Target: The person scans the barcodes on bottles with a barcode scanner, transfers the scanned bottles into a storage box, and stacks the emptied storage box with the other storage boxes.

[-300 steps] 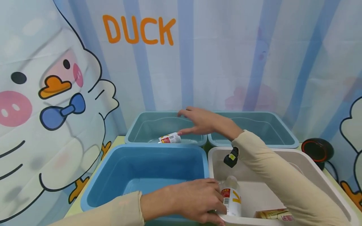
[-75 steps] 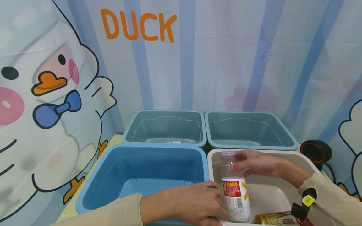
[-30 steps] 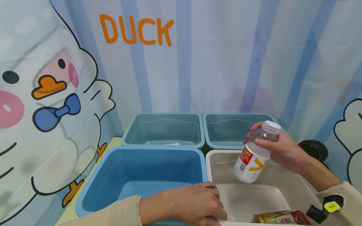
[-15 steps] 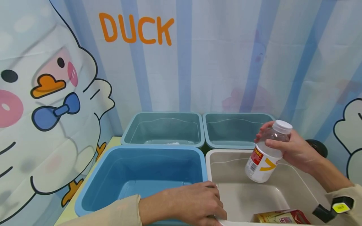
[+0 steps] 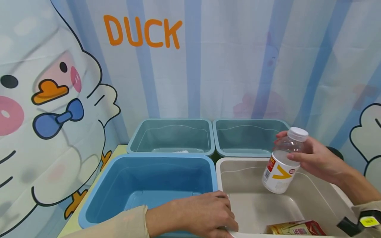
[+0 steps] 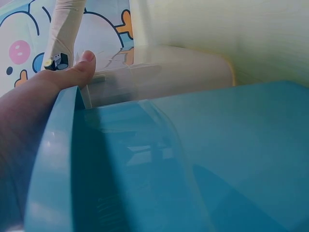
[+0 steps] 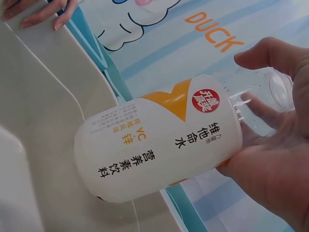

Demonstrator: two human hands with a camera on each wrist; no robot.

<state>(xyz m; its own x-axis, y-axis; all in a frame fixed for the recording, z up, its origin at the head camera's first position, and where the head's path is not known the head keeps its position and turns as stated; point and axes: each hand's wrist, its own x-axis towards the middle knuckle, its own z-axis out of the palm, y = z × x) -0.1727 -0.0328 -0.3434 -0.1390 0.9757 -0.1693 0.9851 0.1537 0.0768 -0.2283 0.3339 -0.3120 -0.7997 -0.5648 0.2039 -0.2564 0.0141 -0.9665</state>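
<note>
My right hand (image 5: 321, 160) holds a clear plastic drink bottle (image 5: 281, 170) around its upper part. A white cap tops the bottle, and its white label carries yellow and red print. It hangs tilted above the beige bin (image 5: 256, 198), base toward the lower left. In the right wrist view, thumb and fingers wrap the bottle's clear shoulder. My left hand (image 5: 202, 215) lies where the blue bin (image 5: 148, 155) meets the beige bin, fingers curled over the beige bin's rim. Its thumb (image 6: 79, 72) shows beyond the blue rim in the left wrist view.
A yellow and red carton (image 5: 297, 228) lies at the beige bin's near end. Two teal bins stand behind, a left one (image 5: 172, 132) and a right one (image 5: 250, 132). A white scrap of something (image 5: 181, 151) shows in the left one. A dark round device (image 5: 334, 152) sits far right.
The right hand has left the far-left teal bin, taken the bottle from the beige bin's near left corner, and lifted it up and right. Lately it drifts slightly right. The left hand stays put.
</note>
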